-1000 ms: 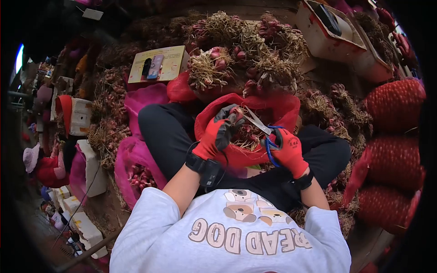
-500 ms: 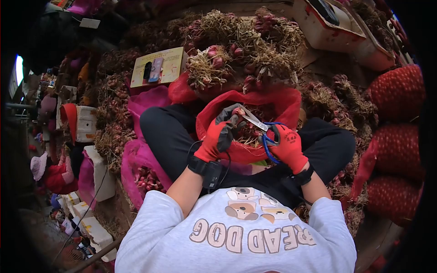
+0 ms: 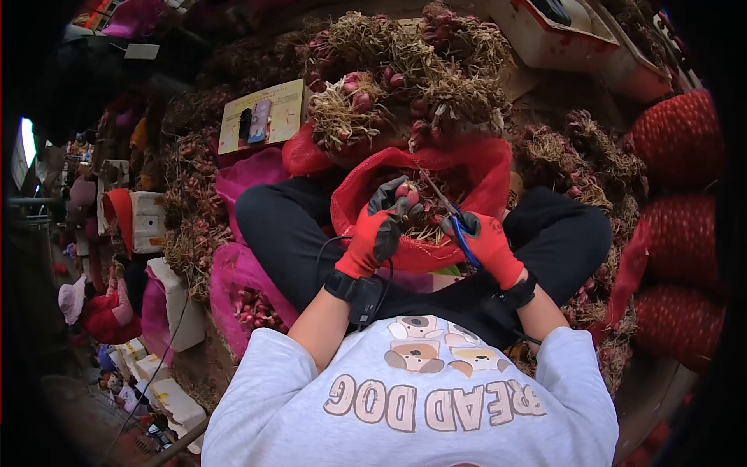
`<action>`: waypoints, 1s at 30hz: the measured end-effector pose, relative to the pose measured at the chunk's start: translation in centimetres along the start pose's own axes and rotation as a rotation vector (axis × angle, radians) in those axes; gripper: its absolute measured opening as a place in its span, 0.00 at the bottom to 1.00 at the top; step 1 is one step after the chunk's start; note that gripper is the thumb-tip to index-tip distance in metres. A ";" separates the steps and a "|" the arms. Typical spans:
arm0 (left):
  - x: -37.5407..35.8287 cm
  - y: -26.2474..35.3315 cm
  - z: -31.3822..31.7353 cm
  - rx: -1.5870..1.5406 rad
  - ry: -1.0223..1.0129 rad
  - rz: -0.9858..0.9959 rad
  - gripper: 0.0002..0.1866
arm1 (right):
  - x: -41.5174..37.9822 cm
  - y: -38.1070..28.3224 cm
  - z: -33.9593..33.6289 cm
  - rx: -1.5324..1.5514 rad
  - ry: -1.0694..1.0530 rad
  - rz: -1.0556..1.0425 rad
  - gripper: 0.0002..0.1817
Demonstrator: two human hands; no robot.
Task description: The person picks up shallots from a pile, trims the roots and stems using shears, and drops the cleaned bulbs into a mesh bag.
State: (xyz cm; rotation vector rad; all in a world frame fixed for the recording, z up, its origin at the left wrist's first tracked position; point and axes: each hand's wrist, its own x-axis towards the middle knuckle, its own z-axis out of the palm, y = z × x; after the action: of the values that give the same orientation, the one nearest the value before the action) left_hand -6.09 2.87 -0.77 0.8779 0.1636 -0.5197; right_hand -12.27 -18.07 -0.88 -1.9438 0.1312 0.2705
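Between the bent legs sits an open red mesh bag [image 3: 498, 167] with dry stalks and bulbs inside. My left hand [image 3: 379, 229], in a red and dark grey glove, is closed round a reddish onion bulb [image 3: 407, 194] above the bag. My right hand [image 3: 485, 243], gloved the same way, grips the blue handles of a pair of scissors [image 3: 442, 194]. The blades point up and left over the bag, a little apart from the bulb, and look nearly closed.
Bunches of dried onions [image 3: 459, 86] lie beyond the bag. A board [image 3: 288, 109] with a phone rests at upper left. A pink mesh bag [image 3: 226, 272] holds bulbs. Full red sacks [image 3: 677, 241] stand at right. A person [image 3: 109, 311] in a hat is at far left.
The scissors have come away from the bulb, and their blades have swung nearer together and point more upward. The bulb now shows more fully in my left hand.
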 end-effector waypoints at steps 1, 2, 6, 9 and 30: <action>0.1 -0.2 -0.3 0.045 -0.053 0.027 0.22 | 0.3 0.2 -0.3 0.141 -0.031 0.059 0.16; 0.2 -0.3 -0.6 0.090 -0.106 0.054 0.23 | 0.6 0.4 -0.5 0.258 -0.060 0.113 0.14; 0.1 0.1 -0.3 0.574 -0.167 0.142 0.22 | 1.1 -2.1 -0.5 0.687 -0.069 0.269 0.11; 0.1 -0.3 0.8 0.208 -0.073 -0.131 0.22 | 1.9 -1.8 1.6 0.331 0.175 -0.100 0.14; -0.3 1.2 -1.7 -0.122 -0.048 -0.088 0.15 | -0.7 -0.4 -0.8 -0.644 0.123 -0.217 0.18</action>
State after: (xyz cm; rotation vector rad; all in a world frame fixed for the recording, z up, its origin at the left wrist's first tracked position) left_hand -5.58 4.91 -0.89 0.7414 0.1891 -0.6065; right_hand -12.71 -18.68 -0.02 -2.5913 -0.1025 0.0456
